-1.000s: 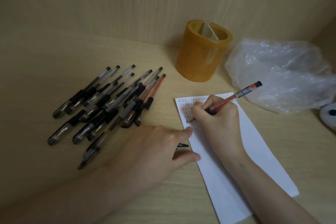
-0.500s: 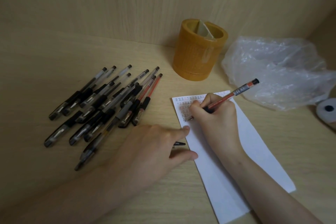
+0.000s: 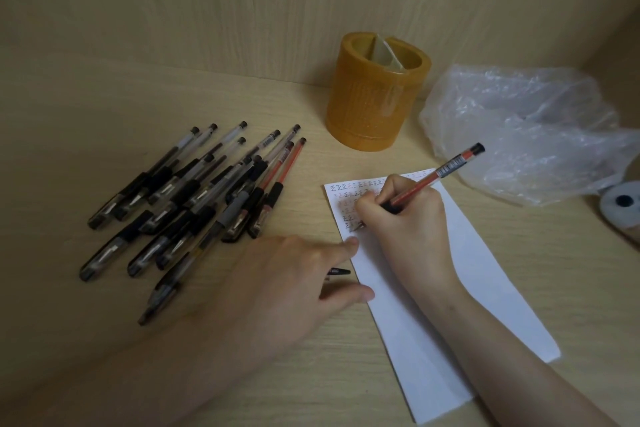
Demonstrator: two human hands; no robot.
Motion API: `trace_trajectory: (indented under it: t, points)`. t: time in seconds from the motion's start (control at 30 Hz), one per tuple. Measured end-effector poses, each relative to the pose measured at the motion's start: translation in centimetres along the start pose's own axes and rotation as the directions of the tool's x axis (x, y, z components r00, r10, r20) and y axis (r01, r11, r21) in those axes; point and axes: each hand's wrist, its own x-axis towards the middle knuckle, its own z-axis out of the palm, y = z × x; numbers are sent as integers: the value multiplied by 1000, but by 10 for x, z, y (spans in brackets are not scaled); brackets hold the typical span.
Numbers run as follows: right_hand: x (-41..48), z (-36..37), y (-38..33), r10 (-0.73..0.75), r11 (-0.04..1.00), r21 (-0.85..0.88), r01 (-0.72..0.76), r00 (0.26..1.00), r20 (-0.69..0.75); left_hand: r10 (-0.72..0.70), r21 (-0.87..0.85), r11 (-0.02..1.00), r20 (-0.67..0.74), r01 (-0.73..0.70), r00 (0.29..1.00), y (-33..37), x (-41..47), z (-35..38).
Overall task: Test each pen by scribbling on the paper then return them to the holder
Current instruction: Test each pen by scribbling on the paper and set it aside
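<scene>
Open desk [image 3: 311, 163] between pen pile [image 3: 194, 198] and holder [image 3: 377, 94] — plastic bag [image 3: 519, 128] just beside holder's right, wall [image 3: 277, 10] behind

A pale wood-grain desk [image 3: 104, 97] is seen. A loose pile of pens [image 3: 194, 198] is spread at its left, an amber holder [image 3: 370, 104] is stood at the back, and a white paper [image 3: 481, 270] is laid right of centre. A crumpled plastic bag [image 3: 526, 128] and a white roll [image 3: 621, 204] are set at the far right.

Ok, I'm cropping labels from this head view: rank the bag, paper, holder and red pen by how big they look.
1. paper and bag: similar area, and the paper lies nearer, so I won't rank these two.
2. holder
3. red pen
</scene>
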Motion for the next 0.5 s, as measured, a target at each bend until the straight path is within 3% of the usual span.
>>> trace_trajectory:
  t: [0.5]
  points:
    - [-1,1,-1,5,1000,11,-5,999,35,-8,15,1000,16,8,1000,-1,0,0]
